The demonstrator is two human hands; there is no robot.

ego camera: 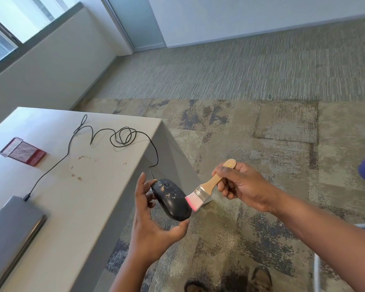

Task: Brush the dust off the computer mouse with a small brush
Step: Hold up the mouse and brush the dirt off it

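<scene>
A: Where was the mouse (171, 199)?
B: Off the table (105, 186) edge, cradled in the left hand (150, 220), fingers curled round its ends.
A: And the right hand (240, 186)?
B: Clenched on the brush (207, 187) handle, bristles touching the mouse's side.
A: Handling?
B: Probably light, slick, rigid; its cable (122, 134) trailed back across the table.

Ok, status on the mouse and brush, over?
Left hand holds mouse, dust flecks on top. Right hand grips brush, bristles at mouse edge. Nothing blocking.
</scene>
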